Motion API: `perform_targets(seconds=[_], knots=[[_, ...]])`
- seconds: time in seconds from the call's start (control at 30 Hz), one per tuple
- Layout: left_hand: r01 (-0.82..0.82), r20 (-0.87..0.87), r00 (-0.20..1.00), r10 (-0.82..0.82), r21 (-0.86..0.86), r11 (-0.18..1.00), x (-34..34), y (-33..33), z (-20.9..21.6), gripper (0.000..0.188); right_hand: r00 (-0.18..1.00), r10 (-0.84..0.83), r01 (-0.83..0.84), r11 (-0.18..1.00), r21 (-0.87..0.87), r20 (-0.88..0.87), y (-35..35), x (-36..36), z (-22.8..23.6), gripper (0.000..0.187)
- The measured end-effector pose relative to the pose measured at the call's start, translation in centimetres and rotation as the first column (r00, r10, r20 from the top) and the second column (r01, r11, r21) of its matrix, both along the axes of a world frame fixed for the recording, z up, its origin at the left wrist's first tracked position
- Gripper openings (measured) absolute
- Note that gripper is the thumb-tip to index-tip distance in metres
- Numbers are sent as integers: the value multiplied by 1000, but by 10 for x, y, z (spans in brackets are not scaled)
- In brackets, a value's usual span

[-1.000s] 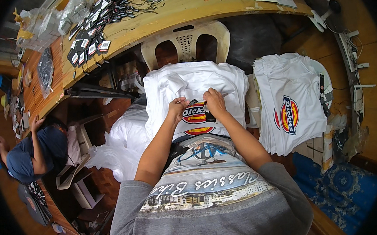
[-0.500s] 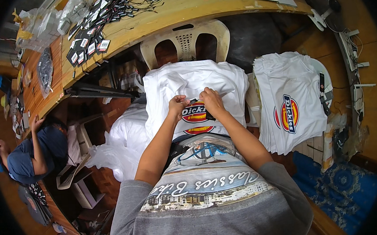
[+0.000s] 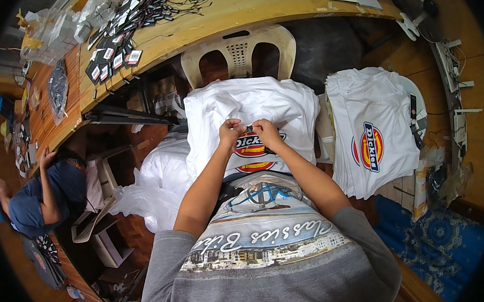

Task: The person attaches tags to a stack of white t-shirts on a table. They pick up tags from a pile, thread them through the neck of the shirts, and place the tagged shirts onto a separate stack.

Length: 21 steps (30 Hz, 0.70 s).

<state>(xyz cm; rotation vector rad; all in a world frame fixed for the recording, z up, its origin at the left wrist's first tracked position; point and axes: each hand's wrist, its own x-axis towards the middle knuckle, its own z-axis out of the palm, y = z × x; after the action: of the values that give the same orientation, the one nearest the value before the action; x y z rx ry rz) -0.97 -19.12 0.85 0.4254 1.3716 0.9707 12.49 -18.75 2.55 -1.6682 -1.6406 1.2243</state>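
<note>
Both my hands meet over a stack of white T-shirts [image 3: 295, 105] in front of me, above a red, yellow and blue printed emblem [image 3: 250, 149]. Between my fingertips is a small black tag [image 3: 249, 129]. My left hand [image 3: 230, 134] pinches at its left side, fingers curled together. From the right, my right hand [image 3: 266, 133] grips it with thumb and fingers pressed close. A dark piece partly shows below my right hand, against the emblem; my hand hides the rest of it.
Beyond the shirts stands a beige plastic chair [image 3: 285, 47] at a wooden table [image 3: 189, 34] with many black hang tags [image 3: 117, 50]. More white T-shirts [image 3: 351, 101] are piled at right. Clear plastic [image 3: 154, 185] lies at left. Farther left sits another person [image 3: 45, 190].
My right hand has shifted slightly left and down, closer to my left hand. The black piece below it shows less than before. My left hand has moved only a little.
</note>
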Motion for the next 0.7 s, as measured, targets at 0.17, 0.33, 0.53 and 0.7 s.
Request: perform_targets(seconds=[0.17,0.33,0.53,0.7], knots=[[-50,-17,999,50,-17,999,-1,-2,-7,26,927,170,-268,923,274,335,-5,1,10,9],[28,-11,1000,-28,-9,1000,2,-6,-2,25,997,39,-47,990,134,65,-2,-5,5,11],[47,-65,997,-43,53,997,4,-6,3,25,985,-92,79,993,87,146,-5,-7,-12,13],[25,-109,994,-19,58,998,4,-4,-2,25,987,-125,107,979,-171,-100,-3,-12,-19,12]])
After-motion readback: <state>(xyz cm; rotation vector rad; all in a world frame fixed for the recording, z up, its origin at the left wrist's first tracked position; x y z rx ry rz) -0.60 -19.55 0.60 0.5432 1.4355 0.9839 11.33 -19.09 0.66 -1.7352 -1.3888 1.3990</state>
